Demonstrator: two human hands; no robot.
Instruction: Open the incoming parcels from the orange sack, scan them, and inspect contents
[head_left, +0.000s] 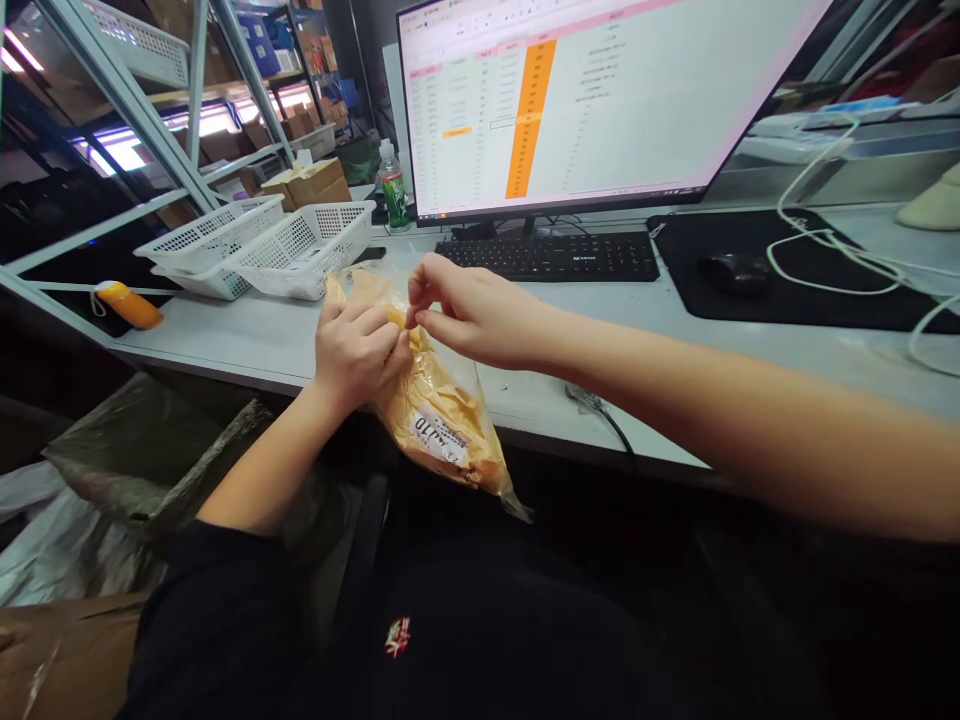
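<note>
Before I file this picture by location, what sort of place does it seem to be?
Probably a stockroom or packing area with a computer desk: there is metal shelving, a monitor with a keyboard, and a labelled plastic bag being handled.

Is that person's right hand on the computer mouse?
No, the right hand is at the bag, while the mouse lies apart on the black pad.
</note>
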